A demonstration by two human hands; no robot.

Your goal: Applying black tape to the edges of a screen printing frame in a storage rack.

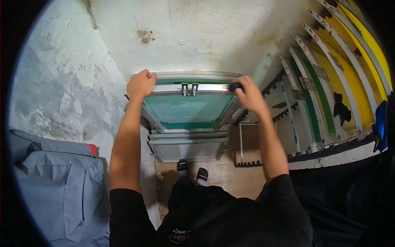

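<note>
Against a peeling white wall (185,29), the green-meshed screen-printing frame (187,109) lies crosswise; left hand (141,83) and right hand (247,94) clench its top rail's opposite ends.

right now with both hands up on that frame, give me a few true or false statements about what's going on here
1. The left hand grips the top edge of the green-mesh screen frame. True.
2. The right hand hangs free, touching nothing. False: it holds a dark knob at the frame's top right corner.
3. More screen frames stand in a rack to the right. True.
4. The frame lies flat on a table. False: it stands upright against the wall, with other frames stacked behind it.
</note>
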